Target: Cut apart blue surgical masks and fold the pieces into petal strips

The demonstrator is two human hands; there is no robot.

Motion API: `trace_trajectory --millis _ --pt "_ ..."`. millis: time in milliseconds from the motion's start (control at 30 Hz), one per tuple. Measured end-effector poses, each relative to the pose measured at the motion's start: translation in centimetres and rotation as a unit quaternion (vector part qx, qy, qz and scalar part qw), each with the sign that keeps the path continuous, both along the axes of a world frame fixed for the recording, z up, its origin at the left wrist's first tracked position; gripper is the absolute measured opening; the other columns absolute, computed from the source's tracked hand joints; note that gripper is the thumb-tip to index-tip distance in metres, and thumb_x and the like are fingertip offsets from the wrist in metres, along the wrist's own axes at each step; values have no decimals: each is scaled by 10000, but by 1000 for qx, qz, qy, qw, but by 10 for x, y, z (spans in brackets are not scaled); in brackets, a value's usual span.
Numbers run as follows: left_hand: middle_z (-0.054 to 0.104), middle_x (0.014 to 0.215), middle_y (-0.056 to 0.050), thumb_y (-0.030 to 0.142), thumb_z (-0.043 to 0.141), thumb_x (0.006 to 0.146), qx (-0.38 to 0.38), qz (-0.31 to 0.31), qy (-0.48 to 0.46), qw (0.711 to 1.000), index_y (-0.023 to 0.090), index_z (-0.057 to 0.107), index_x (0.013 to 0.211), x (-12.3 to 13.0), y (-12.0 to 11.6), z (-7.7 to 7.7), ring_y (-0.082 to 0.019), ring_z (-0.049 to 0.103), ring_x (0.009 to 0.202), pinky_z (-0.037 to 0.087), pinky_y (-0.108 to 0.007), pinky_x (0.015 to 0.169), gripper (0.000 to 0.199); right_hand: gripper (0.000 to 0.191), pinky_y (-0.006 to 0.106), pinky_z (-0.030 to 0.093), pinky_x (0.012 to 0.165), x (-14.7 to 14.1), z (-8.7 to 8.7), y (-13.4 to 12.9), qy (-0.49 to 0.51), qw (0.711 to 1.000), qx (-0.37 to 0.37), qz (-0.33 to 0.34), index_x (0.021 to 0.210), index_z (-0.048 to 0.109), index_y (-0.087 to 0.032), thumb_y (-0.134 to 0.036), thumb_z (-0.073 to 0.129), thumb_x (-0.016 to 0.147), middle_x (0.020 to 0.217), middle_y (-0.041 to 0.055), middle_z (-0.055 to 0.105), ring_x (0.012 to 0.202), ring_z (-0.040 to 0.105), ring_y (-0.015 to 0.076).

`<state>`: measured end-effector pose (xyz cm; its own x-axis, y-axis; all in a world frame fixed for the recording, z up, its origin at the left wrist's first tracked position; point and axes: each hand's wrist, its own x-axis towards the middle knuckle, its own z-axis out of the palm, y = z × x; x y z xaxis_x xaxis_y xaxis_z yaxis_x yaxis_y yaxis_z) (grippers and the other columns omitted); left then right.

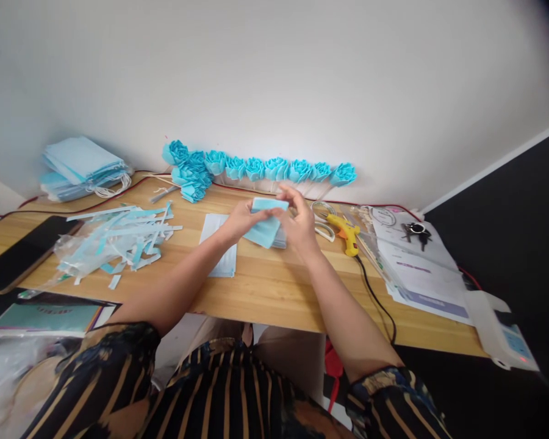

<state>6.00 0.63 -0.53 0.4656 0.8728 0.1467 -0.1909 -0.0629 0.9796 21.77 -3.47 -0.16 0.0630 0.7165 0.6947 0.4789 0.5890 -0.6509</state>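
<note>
Between my two hands, a folded piece of light blue mask fabric (pixel 264 230) is held up over the middle of the table. My left hand (pixel 242 221) pinches its left edge. At its right edge my right hand (pixel 298 218) grips it with the thumb in front, the fingers curled behind and partly hidden. Just below and behind the fabric, more pale pieces show under my right hand. A flat pale blue mask sheet (pixel 222 268) lies on the wood under my left wrist.
Blue fabric flowers (pixel 276 168) line the wall. Masks (pixel 85 161) are stacked far left, near cut strips (pixel 128 235) and a phone (pixel 25 253). To the right are scissors (pixel 324 231), a yellow glue gun (pixel 346 233) with its cord, papers (pixel 421 268), keys (pixel 416 235) and a power strip (pixel 503 338).
</note>
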Motion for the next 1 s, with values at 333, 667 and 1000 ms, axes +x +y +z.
trace_trajectory --millis 333,667,1000 --pt "730 772 -26 387 872 576 -97 114 -216 965 145 654 871 -4 14 5 -195 703 777 528 -290 735 439 482 310 510 733 -7 -20 10 82 948 -278 134 1127 642 -219 -511 714 750 957 41 727 846 664 199" --pt "674 707 -1 469 846 610 -89 123 -219 964 162 643 843 -1 14 0 -163 652 714 471 -250 637 436 199 276 273 572 -28 -18 -3 -197 951 -215 -107 659 581 -200 -327 614 808 637 7 616 604 520 151" --pt "530 608 51 464 777 691 -54 189 -144 970 173 579 746 4 15 -14 -79 448 560 369 -214 557 357 238 277 290 565 -48 -33 -7 -202 961 -184 -33 590 536 -212 -284 628 797 593 8 591 569 508 152"
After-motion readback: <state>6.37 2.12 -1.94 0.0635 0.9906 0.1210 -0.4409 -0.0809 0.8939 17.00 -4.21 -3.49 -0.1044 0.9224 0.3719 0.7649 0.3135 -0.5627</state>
